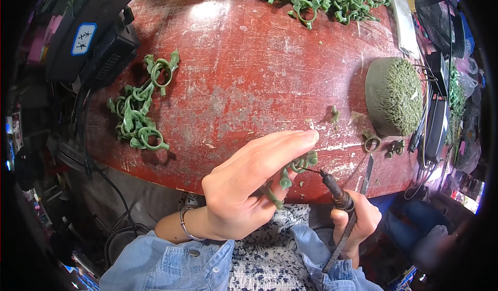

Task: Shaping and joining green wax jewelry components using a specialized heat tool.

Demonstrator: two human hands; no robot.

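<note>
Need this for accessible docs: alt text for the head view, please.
A person's left hand holds a green looped piece while the right hand points a dark pen-like tool at it. They work at a scratched red table, with a green ring cluster at left, a larger green pile at the far edge and a round green block at right.

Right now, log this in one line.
left hand: holds green piece; right hand: holds pen-like tool, tip near piece; table: more green pieces
</note>
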